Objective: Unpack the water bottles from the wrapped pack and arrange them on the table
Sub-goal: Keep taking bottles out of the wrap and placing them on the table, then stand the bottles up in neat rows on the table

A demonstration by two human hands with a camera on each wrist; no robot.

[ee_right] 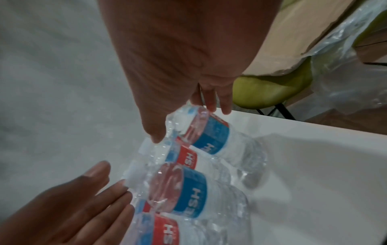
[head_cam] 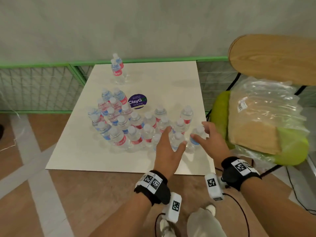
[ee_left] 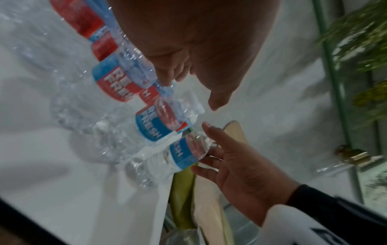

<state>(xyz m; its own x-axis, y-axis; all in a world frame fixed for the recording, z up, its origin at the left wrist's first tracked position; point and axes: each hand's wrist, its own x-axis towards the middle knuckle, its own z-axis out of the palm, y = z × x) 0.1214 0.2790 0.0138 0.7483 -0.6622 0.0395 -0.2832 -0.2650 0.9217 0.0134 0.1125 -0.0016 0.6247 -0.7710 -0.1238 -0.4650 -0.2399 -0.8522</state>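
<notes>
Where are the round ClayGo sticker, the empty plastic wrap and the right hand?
ClayGo sticker (head_cam: 137,101), head view, its purple middle.
Empty plastic wrap (head_cam: 266,93), head view, crumpled upper part on the chair.
Right hand (head_cam: 211,141), head view, back of the hand.

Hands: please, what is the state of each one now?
Left hand: open, fingers straight beside the bottles, holding nothing.
Right hand: open, fingers spread around the rightmost bottle, not gripping it.

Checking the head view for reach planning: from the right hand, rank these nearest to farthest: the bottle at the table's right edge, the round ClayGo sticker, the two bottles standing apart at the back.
1. Bottle at the right edge, at the right hand fingers.
2. ClayGo sticker, mid-table, left of the hand.
3. Two back bottles, far end.
</notes>
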